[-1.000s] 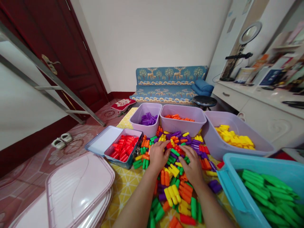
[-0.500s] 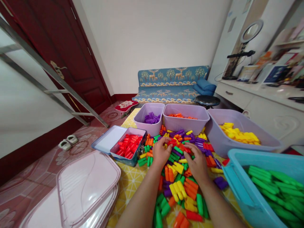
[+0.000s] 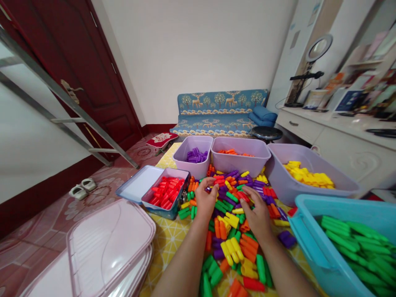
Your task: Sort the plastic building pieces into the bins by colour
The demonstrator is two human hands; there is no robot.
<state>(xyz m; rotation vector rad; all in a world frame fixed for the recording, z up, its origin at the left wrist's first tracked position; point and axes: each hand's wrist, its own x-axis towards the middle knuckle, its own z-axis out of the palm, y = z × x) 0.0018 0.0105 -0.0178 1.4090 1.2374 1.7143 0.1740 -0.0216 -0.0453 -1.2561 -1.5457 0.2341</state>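
A red piece [image 3: 243, 196] sits pinched in the right hand [image 3: 257, 210], over the far half of a multicoloured pile [image 3: 229, 220]; whether the left hand [image 3: 204, 202] grips a second red piece [image 3: 220, 181] cannot be told. Loose fingertips could drop the first into the crowd.

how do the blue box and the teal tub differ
The blue box holds red pieces; the teal tub holds green pieces. The blue box looks smaller than the teal tub. The blue box has an open lid; the teal tub shows none. Both are open on top.
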